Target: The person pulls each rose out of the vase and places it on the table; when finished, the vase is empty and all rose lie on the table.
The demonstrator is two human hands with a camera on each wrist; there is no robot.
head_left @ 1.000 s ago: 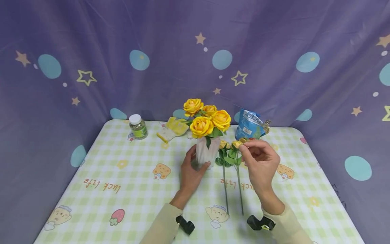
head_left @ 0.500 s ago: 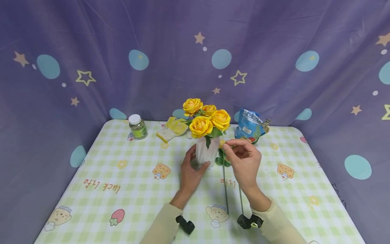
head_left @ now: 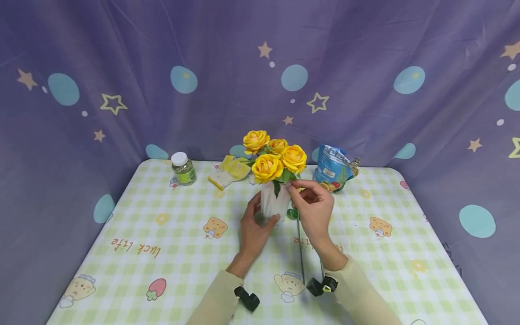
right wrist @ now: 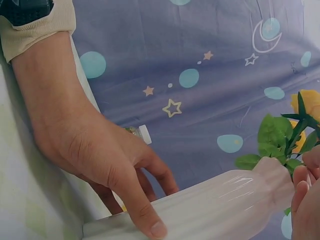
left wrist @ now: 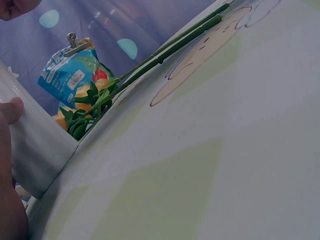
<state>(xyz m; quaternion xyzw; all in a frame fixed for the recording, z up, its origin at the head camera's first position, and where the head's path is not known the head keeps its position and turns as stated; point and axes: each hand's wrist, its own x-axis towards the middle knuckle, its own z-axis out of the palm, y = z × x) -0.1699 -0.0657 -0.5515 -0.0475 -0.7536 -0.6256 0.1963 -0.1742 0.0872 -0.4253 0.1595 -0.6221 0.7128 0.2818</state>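
Note:
A whitish ribbed vase (head_left: 271, 203) stands upright on the table, holding several yellow roses (head_left: 267, 168) with green leaves. My left hand (head_left: 256, 232) grips its lower body, thumb in front and fingers behind. At the right side of the vase's mouth is my right hand (head_left: 314, 212), with curled fingers and the tips of thumb and forefinger right at the rim; whether they pinch it I cannot tell. Two more roses lie to the right of the vase, their green stems (left wrist: 150, 67) side by side. In the head view my right hand and forearm mostly hide them.
A jar with a white lid (head_left: 184, 169) stands at the back left. Between it and the vase lie yellow-and-white gloves (head_left: 232, 171). A blue clipped bag (head_left: 331, 167) stands at the back right. Behind the checked tablecloth (head_left: 162, 280) hangs a purple curtain.
My right hand has moved left from over the lying roses to the vase's rim. My left hand has stayed on the vase, which has not visibly moved.

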